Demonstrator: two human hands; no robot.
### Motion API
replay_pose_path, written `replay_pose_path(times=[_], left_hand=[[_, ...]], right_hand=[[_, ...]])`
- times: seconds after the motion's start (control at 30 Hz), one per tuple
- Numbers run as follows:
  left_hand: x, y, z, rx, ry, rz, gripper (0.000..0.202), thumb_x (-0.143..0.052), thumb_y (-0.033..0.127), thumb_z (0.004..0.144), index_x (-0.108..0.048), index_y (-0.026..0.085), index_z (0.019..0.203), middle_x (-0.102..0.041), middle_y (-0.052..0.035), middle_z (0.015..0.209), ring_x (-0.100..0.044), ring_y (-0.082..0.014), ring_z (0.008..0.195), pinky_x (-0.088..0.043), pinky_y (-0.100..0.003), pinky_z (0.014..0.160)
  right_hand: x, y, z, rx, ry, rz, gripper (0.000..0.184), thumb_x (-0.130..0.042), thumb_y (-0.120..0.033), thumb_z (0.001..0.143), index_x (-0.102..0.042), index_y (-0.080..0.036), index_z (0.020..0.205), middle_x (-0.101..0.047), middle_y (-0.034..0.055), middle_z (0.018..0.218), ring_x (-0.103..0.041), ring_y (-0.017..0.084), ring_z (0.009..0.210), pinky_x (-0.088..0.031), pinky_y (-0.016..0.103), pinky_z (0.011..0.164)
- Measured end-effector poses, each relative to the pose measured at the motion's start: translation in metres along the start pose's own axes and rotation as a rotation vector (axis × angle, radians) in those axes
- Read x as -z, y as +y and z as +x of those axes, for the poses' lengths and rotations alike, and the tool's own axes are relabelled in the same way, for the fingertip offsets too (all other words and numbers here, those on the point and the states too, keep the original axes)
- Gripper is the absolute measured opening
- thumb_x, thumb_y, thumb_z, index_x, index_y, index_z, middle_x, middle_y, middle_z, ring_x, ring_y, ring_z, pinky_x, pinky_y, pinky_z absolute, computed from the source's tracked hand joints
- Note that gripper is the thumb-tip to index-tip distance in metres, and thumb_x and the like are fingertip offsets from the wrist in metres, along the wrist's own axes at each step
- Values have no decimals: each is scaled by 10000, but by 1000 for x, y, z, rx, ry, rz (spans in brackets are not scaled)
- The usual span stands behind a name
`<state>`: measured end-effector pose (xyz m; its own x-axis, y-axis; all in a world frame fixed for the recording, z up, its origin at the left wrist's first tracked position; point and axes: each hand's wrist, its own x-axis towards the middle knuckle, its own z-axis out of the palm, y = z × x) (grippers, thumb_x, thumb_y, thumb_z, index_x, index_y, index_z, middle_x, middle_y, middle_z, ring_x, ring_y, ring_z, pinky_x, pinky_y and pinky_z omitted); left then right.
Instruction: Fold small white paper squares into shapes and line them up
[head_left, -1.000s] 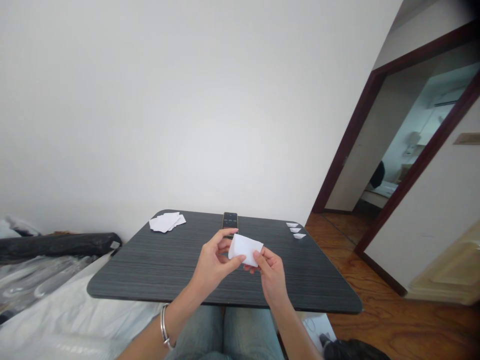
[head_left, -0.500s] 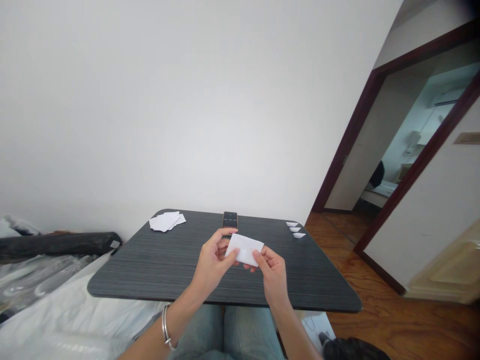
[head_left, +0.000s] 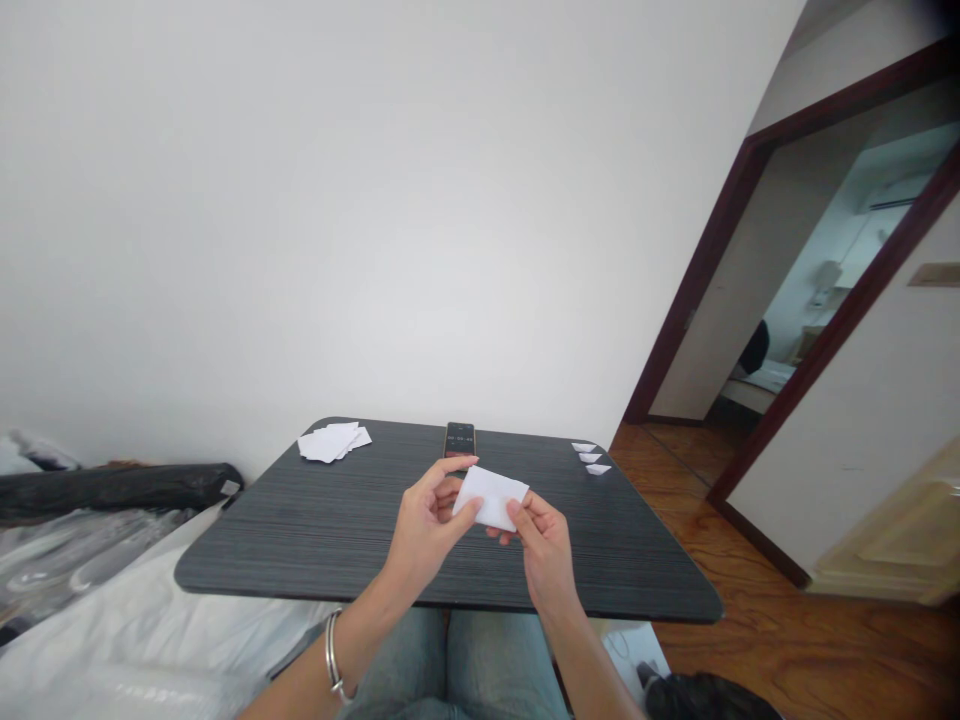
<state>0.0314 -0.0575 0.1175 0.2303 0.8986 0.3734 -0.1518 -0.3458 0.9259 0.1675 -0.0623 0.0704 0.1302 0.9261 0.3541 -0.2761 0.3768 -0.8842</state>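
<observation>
Okay, both hands are up over the near middle of the worktop [head_left: 300, 530], sharing one small white paper [head_left: 491, 497]. On its left edge the left hand [head_left: 427, 525] pinches it, thumb on the front face and forefinger arched over the top. At the lower right corner the right hand [head_left: 544, 545] pinches it, thumb on the front and the other fingers curled behind. So each hand is closed on the paper. The paper hangs in the air above the worktop, not touching it, and slants down toward the right; it looks like a folded rectangle, but I cannot tell how many layers. A silver bracelet [head_left: 332, 655] sits on the left wrist. A phone [head_left: 460, 438] lies flat at the far edge of the worktop, just beyond the paper in this view, with its screen dark. A loose pile of white sheets [head_left: 332, 441] lies at the far left corner, well apart from the hands. Three small folded pieces [head_left: 589, 458] sit in a short row at the far right corner. Jeans [head_left: 450, 660] show under the near edge. Left of the worktop are plastic sheeting [head_left: 112, 600] and a black roll [head_left: 112, 490]. To the right are the wooden floor [head_left: 787, 650] and a dark-framed doorway [head_left: 787, 330].
</observation>
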Motion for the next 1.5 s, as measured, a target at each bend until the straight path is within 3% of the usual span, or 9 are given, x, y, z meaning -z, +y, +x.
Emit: replay_pose_path(times=[0.3,0.5,0.77,0.97,1.2,1.5], left_hand=[[1,-3,0,-27,-11,-10,308,-581,195,718,-466,153,1001,-630,-35,780,-587,-130,699,-463,-202,607],[2,-3,2,-61,10,-29,211,-557,227,752,-464,158,929,-571,19,621,-530,-97,574,-401,-170,516],[8,-3,5,-68,-25,24,164,-579,266,734,-517,147,828,-532,32,565,-477,-83,497,-334,-166,461],[10,-4,6,4,-38,-8,227,-595,300,716,-488,155,852,-590,12,594,-507,-100,494,-351,-181,469],[10,-6,6,23,-73,2,188,-578,285,733,-482,145,814,-592,7,603,-485,-83,496,-334,-169,467],[13,-7,6,27,-100,17,202,-566,309,736,-498,138,819,-576,12,597,-508,-90,507,-381,-172,448]], right_hand=[[1,0,-1,25,27,-44,165,-574,-293,760,-610,-134,733,-629,21,600,-560,106,499,-382,182,428],[-3,-8,-6,52,29,-140,167,-568,-297,761,-583,-144,697,-617,3,555,-567,115,497,-400,186,442],[-4,-13,-9,46,15,-199,201,-563,-336,757,-557,-156,666,-593,-13,514,-553,120,462,-407,204,452],[-4,-11,-5,15,-3,-184,232,-577,-379,731,-550,-161,655,-544,-20,489,-492,115,439,-368,213,433],[0,-7,0,48,68,-118,242,-580,-341,738,-504,-161,596,-441,-55,464,-370,68,423,-267,183,415],[0,-7,1,37,70,-144,269,-589,-363,724,-487,-165,574,-447,-50,448,-378,77,411,-273,194,412]])
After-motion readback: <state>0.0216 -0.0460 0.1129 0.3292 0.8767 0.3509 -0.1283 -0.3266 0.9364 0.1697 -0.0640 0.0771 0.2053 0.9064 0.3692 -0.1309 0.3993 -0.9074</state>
